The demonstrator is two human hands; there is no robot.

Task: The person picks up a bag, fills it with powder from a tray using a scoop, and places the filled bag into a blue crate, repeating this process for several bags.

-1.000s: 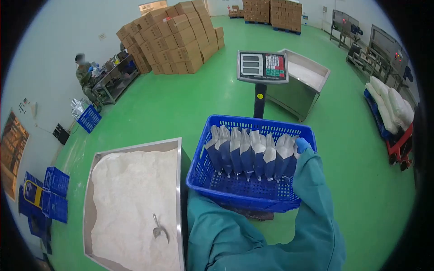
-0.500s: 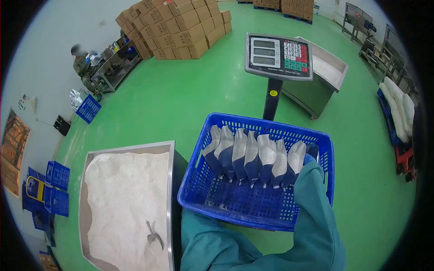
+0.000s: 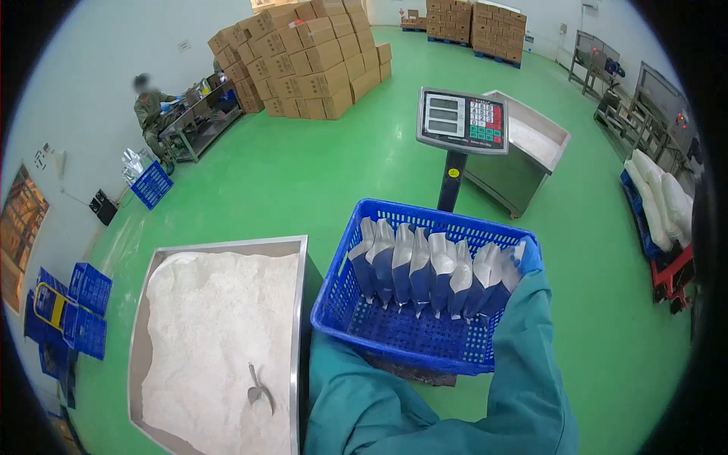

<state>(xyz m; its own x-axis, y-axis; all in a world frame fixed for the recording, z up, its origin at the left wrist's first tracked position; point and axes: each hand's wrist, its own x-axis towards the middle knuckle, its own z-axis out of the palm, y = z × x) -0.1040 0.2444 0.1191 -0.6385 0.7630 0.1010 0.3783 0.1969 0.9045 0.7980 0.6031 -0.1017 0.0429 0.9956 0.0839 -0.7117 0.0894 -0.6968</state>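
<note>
My right hand (image 3: pixel 532 256), in a blue glove and teal sleeve, is at the right end of a blue plastic basket (image 3: pixel 402 353). Its fingers are closed at the top of the rightmost silver-and-blue pouch (image 3: pixel 503 282), and the glove partly hides that pouch. Several similar pouches (image 3: pixel 400 265) stand upright in a row to the left, along the basket's far side. My left hand is not visible; teal fabric (image 3: pixel 364 390) shows below the basket's near-left corner.
A steel bin (image 3: pixel 302 326) of whitish powder stands left, a metal scoop (image 3: pixel 258 392) lying in it. Behind the basket rises a scale display (image 3: pixel 462 121), with another powder bin (image 3: pixel 557 159) beyond. Stacked cartons (image 3: pixel 318 68) and a seated person (image 3: pixel 152 114) are farther back.
My right hand has moved slightly up and right relative to the basket, and the rightmost pouch shows more. The whole view has shifted a little.
</note>
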